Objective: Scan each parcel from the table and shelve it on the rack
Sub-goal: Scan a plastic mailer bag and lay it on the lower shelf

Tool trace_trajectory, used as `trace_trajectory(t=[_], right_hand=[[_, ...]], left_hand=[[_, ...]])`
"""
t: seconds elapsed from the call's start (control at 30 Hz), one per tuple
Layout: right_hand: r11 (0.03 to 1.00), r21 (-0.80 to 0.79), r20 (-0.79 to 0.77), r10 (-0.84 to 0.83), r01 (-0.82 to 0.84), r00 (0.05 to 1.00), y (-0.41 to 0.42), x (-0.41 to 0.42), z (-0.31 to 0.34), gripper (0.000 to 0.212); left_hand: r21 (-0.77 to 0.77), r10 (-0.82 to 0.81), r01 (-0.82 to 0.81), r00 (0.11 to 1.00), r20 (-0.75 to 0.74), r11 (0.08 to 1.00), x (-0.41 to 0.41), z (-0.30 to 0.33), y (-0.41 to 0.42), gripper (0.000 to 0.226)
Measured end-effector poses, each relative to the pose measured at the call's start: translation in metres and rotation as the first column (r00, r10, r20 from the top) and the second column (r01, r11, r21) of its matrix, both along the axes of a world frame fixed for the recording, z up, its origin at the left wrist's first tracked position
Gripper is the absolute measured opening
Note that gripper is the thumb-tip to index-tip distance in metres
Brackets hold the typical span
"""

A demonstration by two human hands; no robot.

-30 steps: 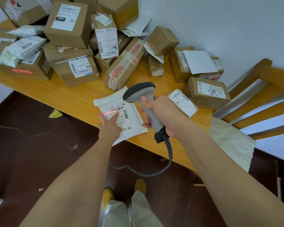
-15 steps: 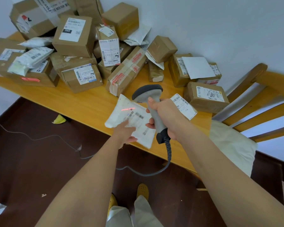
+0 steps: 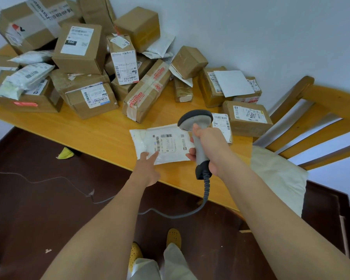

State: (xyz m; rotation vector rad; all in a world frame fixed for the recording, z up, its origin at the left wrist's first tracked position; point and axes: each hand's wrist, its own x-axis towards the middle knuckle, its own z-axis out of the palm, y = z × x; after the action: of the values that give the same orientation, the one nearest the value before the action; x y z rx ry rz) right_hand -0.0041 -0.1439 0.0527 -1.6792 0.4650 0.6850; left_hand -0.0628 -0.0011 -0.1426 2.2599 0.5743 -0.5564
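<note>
A white padded mailer (image 3: pixel 164 145) with a barcode label lies face up near the front edge of the wooden table (image 3: pixel 93 134). My left hand (image 3: pixel 148 168) holds its near edge, index finger stretched out on top. My right hand (image 3: pixel 209 147) is shut around the handle of a grey barcode scanner (image 3: pixel 194 119), whose head hangs over the mailer's right end. No red scan line shows on the label. The rack is out of view.
Several cardboard boxes (image 3: pixel 80 48) and white bags (image 3: pixel 26 77) are piled at the back of the table against the wall. A wooden chair (image 3: pixel 321 110) with a pale cushion (image 3: pixel 279 178) stands at the right. The scanner cable (image 3: pixel 176 216) loops down over the dark floor.
The mailer has come down from a tilted, lifted hold to lie flat, turned with its label towards me. The red scan line on it is gone. The scanner moved slightly right.
</note>
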Motion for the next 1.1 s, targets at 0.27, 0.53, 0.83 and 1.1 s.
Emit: trace_trajectory(t=[0.27, 0.53, 0.83, 1.1], right_hand=[[0.999, -0.037, 0.093, 0.044, -0.040, 0.995, -0.007, -0.002, 0.003, 0.022], [0.974, -0.099, 0.205, 0.219, -0.203, 0.954, -0.007, -0.004, 0.007, 0.022], [0.962, -0.111, 0.176, 0.266, -0.249, 0.948, -0.010, -0.001, 0.006, 0.027], [0.954, -0.092, 0.170, 0.296, -0.284, 0.940, -0.011, 0.004, 0.005, 0.024]], left_hand=[[0.018, 0.007, -0.008, 0.999, 0.037, 1.000, 0.002, 0.004, -0.001, 0.072], [0.055, 0.406, -0.419, 0.900, 0.160, 0.906, 0.008, 0.013, -0.006, 0.057], [-0.334, 0.849, -0.868, 0.460, -0.260, 0.368, 0.020, -0.002, 0.002, 0.081], [-0.472, 0.818, -0.858, 0.414, -0.400, 0.203, 0.014, -0.005, 0.006, 0.048]])
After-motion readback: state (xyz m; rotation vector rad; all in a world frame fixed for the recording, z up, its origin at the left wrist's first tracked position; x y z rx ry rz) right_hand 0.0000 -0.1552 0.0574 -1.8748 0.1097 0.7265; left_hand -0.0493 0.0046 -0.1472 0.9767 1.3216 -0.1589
